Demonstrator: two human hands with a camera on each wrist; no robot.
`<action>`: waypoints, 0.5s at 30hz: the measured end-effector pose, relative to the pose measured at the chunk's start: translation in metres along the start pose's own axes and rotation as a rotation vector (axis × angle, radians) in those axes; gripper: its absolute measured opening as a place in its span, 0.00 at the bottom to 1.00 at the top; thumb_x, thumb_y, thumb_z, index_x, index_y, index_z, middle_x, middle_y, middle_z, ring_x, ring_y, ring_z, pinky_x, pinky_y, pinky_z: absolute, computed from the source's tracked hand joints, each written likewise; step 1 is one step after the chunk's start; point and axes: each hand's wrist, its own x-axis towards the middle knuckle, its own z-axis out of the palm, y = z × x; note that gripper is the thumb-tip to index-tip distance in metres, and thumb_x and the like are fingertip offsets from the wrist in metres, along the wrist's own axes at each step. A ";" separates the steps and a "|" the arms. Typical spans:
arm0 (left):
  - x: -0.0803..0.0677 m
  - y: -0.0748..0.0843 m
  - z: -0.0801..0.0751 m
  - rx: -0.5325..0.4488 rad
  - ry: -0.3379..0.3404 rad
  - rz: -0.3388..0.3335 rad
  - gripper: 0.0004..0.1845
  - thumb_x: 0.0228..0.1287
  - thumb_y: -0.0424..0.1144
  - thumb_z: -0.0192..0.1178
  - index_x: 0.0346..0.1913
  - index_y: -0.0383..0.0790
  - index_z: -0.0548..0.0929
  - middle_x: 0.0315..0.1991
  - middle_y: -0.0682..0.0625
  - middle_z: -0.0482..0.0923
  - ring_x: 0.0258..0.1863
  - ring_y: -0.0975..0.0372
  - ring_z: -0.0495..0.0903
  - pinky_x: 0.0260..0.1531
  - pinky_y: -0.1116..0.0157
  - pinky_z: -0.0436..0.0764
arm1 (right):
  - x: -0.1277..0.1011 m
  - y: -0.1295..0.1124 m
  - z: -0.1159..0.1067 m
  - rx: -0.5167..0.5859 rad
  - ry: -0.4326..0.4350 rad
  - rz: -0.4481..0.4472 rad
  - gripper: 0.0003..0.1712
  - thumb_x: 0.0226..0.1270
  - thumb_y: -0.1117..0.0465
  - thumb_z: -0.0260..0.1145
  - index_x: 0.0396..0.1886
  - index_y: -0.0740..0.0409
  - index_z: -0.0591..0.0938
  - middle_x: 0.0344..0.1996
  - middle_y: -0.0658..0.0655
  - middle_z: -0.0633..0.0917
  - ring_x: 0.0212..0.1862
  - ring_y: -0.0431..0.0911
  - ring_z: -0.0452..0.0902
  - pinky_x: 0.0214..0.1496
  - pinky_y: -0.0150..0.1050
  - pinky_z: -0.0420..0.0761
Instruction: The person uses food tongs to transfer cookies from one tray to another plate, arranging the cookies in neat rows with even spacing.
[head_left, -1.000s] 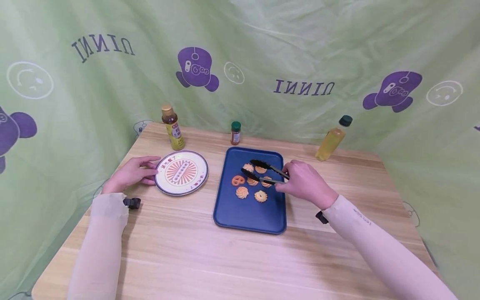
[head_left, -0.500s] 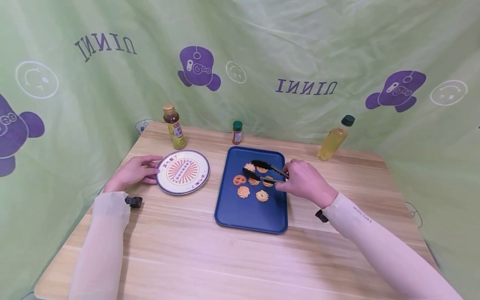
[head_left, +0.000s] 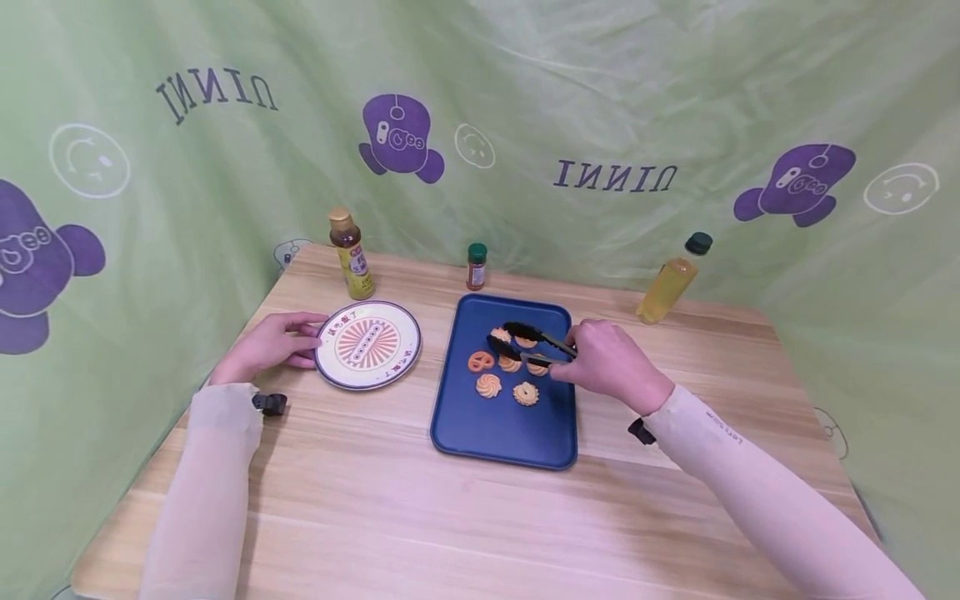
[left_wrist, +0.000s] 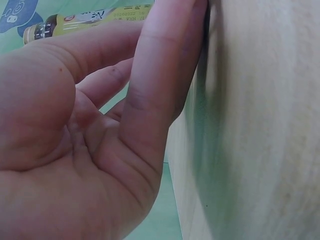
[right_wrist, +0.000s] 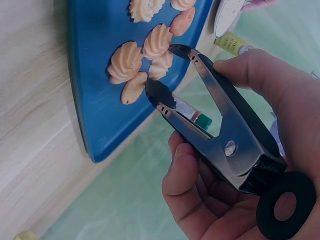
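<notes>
My left hand (head_left: 273,342) is at the left edge of a white plate (head_left: 405,360) with a red sunburst print, its fingertips right at the rim. The left wrist view shows the fingers of that hand (left_wrist: 155,85) extended low beside the tabletop; the plate is not visible there. My right hand (head_left: 607,360) grips metal tongs (head_left: 555,340) with black tips. These tips are spread apart over the far cookies (head_left: 525,393) on a blue tray (head_left: 502,437). In the right wrist view, the tongs (right_wrist: 215,125) have one tip against a cookie (right_wrist: 135,88) and the other beside a swirled one (right_wrist: 157,42).
A pretzel-shaped cookie (head_left: 481,361) lies left on the tray. Behind the plate stands a brown-and-yellow bottle (head_left: 356,267). A small green-capped spice jar (head_left: 476,268) is behind the tray, and an oil bottle (head_left: 667,287) at the back right of the wooden table (head_left: 337,500).
The whole scene shifts slightly rightward in the head view. Both hands, the tongs, the plate and the cookies keep nearly the same places relative to one another.
</notes>
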 end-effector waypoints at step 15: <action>0.003 -0.007 -0.001 0.020 0.003 0.001 0.34 0.87 0.33 0.59 0.88 0.34 0.63 0.73 0.28 0.70 0.43 0.62 0.90 0.46 0.66 0.97 | 0.011 -0.012 -0.006 0.059 -0.018 -0.006 0.30 0.64 0.49 0.81 0.17 0.49 0.69 0.14 0.43 0.59 0.15 0.40 0.56 0.23 0.34 0.56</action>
